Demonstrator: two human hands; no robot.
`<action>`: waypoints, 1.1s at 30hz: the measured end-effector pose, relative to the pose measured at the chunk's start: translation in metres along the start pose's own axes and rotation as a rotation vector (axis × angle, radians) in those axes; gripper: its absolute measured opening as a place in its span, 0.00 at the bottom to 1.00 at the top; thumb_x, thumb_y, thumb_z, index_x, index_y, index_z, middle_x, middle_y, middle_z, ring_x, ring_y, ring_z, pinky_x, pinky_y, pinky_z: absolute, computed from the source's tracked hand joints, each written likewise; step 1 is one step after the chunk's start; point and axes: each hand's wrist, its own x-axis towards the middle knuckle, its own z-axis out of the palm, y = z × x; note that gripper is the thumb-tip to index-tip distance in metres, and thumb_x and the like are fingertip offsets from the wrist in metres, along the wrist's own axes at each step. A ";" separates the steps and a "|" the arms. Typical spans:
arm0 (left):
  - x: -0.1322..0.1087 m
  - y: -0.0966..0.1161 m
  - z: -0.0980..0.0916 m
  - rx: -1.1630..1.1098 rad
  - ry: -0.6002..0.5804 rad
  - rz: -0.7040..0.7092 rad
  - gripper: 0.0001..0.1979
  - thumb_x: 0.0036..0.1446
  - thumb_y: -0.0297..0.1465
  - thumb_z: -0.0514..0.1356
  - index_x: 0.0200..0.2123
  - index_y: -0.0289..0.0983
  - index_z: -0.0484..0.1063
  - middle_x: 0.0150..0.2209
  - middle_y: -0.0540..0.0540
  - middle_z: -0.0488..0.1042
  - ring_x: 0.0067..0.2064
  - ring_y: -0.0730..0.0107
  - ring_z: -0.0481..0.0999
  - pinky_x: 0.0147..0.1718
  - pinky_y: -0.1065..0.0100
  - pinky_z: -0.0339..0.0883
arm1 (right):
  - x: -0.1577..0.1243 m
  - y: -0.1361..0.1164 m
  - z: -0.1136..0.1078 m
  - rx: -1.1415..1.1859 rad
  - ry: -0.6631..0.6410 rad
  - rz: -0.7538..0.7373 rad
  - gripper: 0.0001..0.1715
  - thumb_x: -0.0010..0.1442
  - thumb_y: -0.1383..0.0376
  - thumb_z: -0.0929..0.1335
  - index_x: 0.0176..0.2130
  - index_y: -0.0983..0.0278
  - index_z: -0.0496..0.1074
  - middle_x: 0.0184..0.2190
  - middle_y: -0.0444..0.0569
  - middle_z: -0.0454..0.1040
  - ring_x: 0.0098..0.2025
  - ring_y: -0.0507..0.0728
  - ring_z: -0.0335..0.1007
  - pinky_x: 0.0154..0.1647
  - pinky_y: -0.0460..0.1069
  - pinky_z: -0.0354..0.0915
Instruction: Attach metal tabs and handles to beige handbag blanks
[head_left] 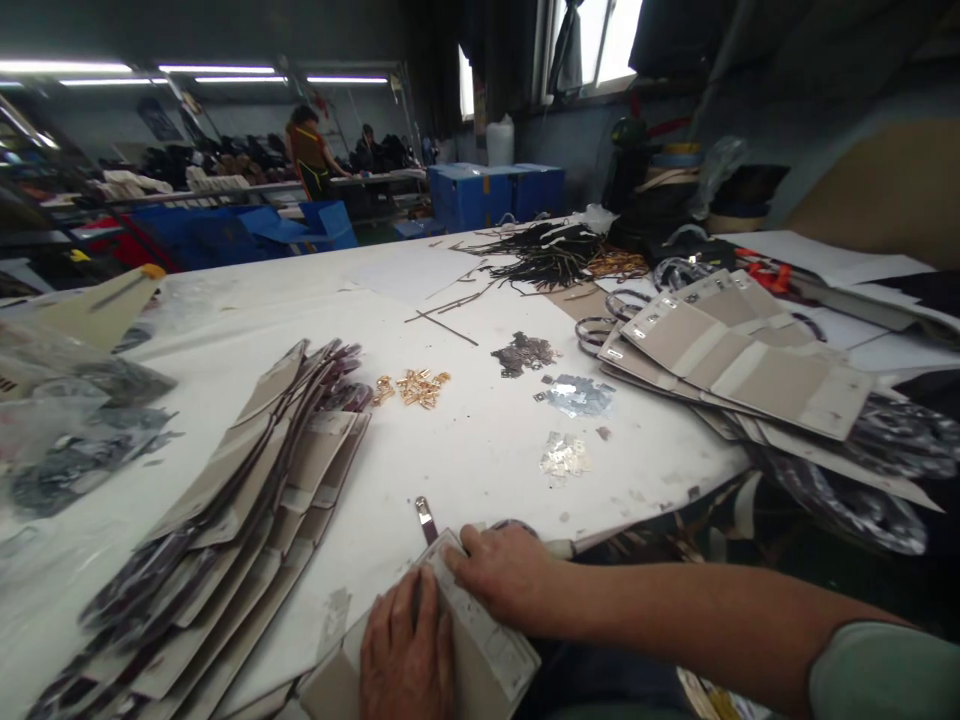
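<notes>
A beige bag panel [480, 640] lies tilted at the table's near edge. Flat on its left part rests my left hand [405, 650], fingers stretched out over the surface. My right hand [510, 580] is closed over the panel's far edge, with the thumb on top; its other fingers are partly hidden. A dark strap with a metal end [425, 518] sticks out past that edge. Just behind my right hand, part of a dark loop [515, 525] shows. To the left leans a row of beige bag pieces [277, 470] with dark wrapped handles.
Small gold fittings [421, 387], dark metal plates [523, 354] and silvery plates [577, 396] lie in piles. More bag panels [720, 350] are stacked right. Black cords [544, 255] lie behind. Plastic bags [82, 420] are at left. A person [309, 155] stands far off.
</notes>
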 end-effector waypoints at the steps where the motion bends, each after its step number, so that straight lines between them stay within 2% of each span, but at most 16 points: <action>1: 0.000 -0.002 0.001 0.005 0.002 0.014 0.37 0.68 0.29 0.54 0.77 0.44 0.45 0.61 0.37 0.73 0.59 0.46 0.71 0.58 0.47 0.65 | 0.000 -0.001 0.000 0.003 0.011 0.004 0.28 0.69 0.65 0.65 0.66 0.65 0.61 0.47 0.56 0.75 0.38 0.62 0.78 0.30 0.53 0.71; 4: 0.001 -0.007 0.003 0.008 0.038 0.059 0.35 0.69 0.30 0.54 0.76 0.43 0.48 0.60 0.37 0.73 0.58 0.49 0.72 0.57 0.49 0.67 | -0.002 0.000 -0.002 0.065 0.035 0.038 0.24 0.71 0.58 0.65 0.63 0.59 0.67 0.48 0.53 0.76 0.35 0.60 0.78 0.30 0.52 0.69; 7: 0.003 -0.008 0.003 0.005 0.080 0.094 0.34 0.70 0.30 0.53 0.76 0.41 0.47 0.59 0.37 0.73 0.58 0.50 0.73 0.56 0.50 0.68 | -0.010 0.013 -0.011 0.201 0.121 0.134 0.23 0.68 0.53 0.69 0.60 0.52 0.72 0.54 0.49 0.76 0.41 0.59 0.79 0.38 0.51 0.70; 10: 0.003 -0.006 0.002 0.004 0.091 0.080 0.35 0.70 0.30 0.52 0.76 0.41 0.44 0.60 0.37 0.72 0.58 0.51 0.72 0.57 0.50 0.67 | -0.032 0.052 -0.025 0.285 0.258 0.348 0.22 0.67 0.55 0.71 0.59 0.52 0.76 0.52 0.47 0.79 0.46 0.58 0.78 0.47 0.50 0.69; 12: 0.002 -0.005 0.002 -0.011 0.097 0.064 0.36 0.71 0.31 0.52 0.77 0.42 0.42 0.60 0.37 0.72 0.58 0.50 0.72 0.58 0.49 0.66 | -0.052 0.089 -0.033 0.259 0.280 0.504 0.20 0.66 0.57 0.71 0.56 0.53 0.79 0.49 0.47 0.80 0.48 0.59 0.78 0.49 0.50 0.68; 15: 0.001 -0.004 0.002 -0.043 0.086 0.026 0.36 0.70 0.32 0.53 0.77 0.42 0.42 0.61 0.37 0.72 0.59 0.48 0.71 0.58 0.47 0.65 | -0.078 0.140 -0.035 0.194 0.195 0.699 0.20 0.64 0.59 0.72 0.55 0.56 0.81 0.47 0.49 0.81 0.49 0.61 0.77 0.50 0.51 0.67; 18: -0.003 0.001 -0.001 -0.069 0.042 -0.033 0.34 0.70 0.32 0.54 0.76 0.40 0.50 0.62 0.37 0.71 0.60 0.45 0.69 0.59 0.46 0.65 | -0.089 0.167 -0.026 0.194 0.099 0.766 0.23 0.63 0.57 0.71 0.57 0.55 0.80 0.46 0.50 0.80 0.48 0.61 0.77 0.50 0.51 0.67; 21: -0.005 0.008 -0.011 -0.109 -0.040 -0.090 0.28 0.69 0.31 0.56 0.71 0.37 0.62 0.64 0.37 0.71 0.62 0.46 0.68 0.63 0.46 0.63 | -0.090 0.171 -0.012 0.196 0.123 0.750 0.23 0.64 0.55 0.69 0.56 0.56 0.81 0.45 0.51 0.80 0.48 0.61 0.76 0.51 0.51 0.67; 23: -0.004 0.013 -0.017 -0.134 -0.096 -0.133 0.26 0.69 0.31 0.56 0.68 0.35 0.66 0.65 0.37 0.71 0.64 0.47 0.67 0.66 0.47 0.61 | -0.089 0.170 -0.006 0.206 0.149 0.735 0.24 0.64 0.54 0.68 0.55 0.58 0.82 0.45 0.51 0.81 0.48 0.61 0.76 0.52 0.52 0.67; 25: -0.003 0.016 -0.022 -0.146 -0.133 -0.169 0.25 0.69 0.32 0.57 0.67 0.35 0.67 0.65 0.37 0.71 0.65 0.47 0.66 0.67 0.46 0.60 | -0.088 0.169 -0.005 0.233 0.163 0.731 0.24 0.62 0.54 0.69 0.53 0.58 0.83 0.46 0.51 0.81 0.48 0.62 0.77 0.52 0.53 0.67; 28: -0.002 0.020 -0.026 -0.168 -0.159 -0.201 0.27 0.69 0.32 0.57 0.68 0.34 0.65 0.66 0.37 0.70 0.65 0.48 0.66 0.68 0.46 0.59 | -0.089 0.166 -0.014 0.276 0.206 0.751 0.19 0.58 0.54 0.71 0.45 0.58 0.84 0.45 0.49 0.83 0.47 0.62 0.78 0.52 0.53 0.68; 31: -0.003 0.021 -0.026 -0.189 -0.154 -0.211 0.27 0.68 0.32 0.57 0.69 0.35 0.65 0.66 0.38 0.69 0.66 0.49 0.66 0.69 0.46 0.58 | -0.088 0.154 -0.031 0.373 0.231 0.804 0.16 0.56 0.52 0.72 0.38 0.59 0.84 0.35 0.47 0.83 0.37 0.59 0.78 0.41 0.51 0.69; 33: -0.004 0.021 -0.025 -0.202 -0.154 -0.209 0.27 0.68 0.32 0.57 0.68 0.36 0.65 0.66 0.38 0.70 0.66 0.50 0.66 0.69 0.46 0.58 | -0.083 0.136 -0.045 0.483 0.206 0.814 0.18 0.56 0.51 0.72 0.38 0.60 0.83 0.27 0.46 0.80 0.28 0.56 0.74 0.31 0.49 0.66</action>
